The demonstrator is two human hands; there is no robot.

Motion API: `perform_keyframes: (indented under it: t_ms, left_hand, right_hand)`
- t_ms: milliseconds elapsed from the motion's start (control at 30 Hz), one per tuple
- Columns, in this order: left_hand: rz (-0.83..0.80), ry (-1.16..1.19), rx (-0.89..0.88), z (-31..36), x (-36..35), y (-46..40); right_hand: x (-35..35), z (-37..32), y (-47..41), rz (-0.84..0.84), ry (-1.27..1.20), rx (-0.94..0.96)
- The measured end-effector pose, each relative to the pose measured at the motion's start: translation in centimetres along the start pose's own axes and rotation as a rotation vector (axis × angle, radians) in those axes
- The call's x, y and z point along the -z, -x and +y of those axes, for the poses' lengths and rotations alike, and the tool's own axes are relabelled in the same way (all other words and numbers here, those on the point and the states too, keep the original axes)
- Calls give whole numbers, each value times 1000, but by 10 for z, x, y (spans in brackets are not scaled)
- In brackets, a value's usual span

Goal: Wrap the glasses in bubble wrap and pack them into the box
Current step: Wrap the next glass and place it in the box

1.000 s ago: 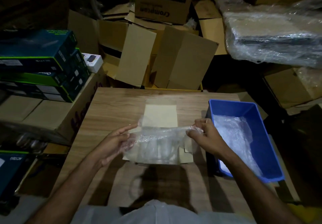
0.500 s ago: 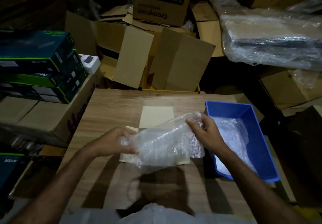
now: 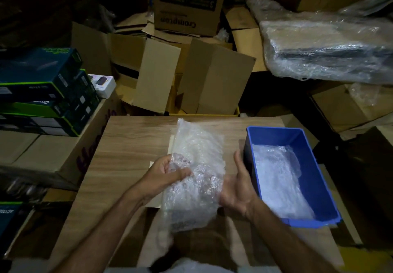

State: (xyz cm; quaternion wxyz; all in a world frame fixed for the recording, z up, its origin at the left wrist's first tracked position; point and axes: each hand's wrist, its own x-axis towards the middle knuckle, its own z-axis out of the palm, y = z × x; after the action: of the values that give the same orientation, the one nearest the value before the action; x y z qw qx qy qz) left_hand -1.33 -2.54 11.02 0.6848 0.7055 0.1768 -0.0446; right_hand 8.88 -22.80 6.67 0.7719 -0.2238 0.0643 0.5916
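A clear sheet of bubble wrap stands upright over the middle of the wooden table. My left hand grips its left side, thumb and fingers curled round a bunched fold. Palm up, my right hand cups the sheet's right edge with fingers spread. A pale cardboard box lies under the wrap, mostly hidden. No glass is clearly visible through the wrap. To the right a blue plastic bin holds more bubble wrap.
Brown cardboard cartons crowd the space beyond the table's far edge. Dark green product boxes are stacked on cartons at the left. A plastic-wrapped bundle lies at the upper right.
The bubble wrap went from stretched flat across the box to lifted and upright. My left hand bunched its grip on the left side. My right hand let go of the top edge and turned palm up.
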Motion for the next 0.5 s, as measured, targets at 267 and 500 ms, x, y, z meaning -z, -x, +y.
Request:
perform_keyframes:
  t_ms: [267,500]
  left_hand:
    - [176,23,-102,-25,3,2]
    - [11,-359,43,-31,32,-1]
  right_hand:
    - [6,14,-15,408,749,398]
    - [10,0,-14,269,1205,369]
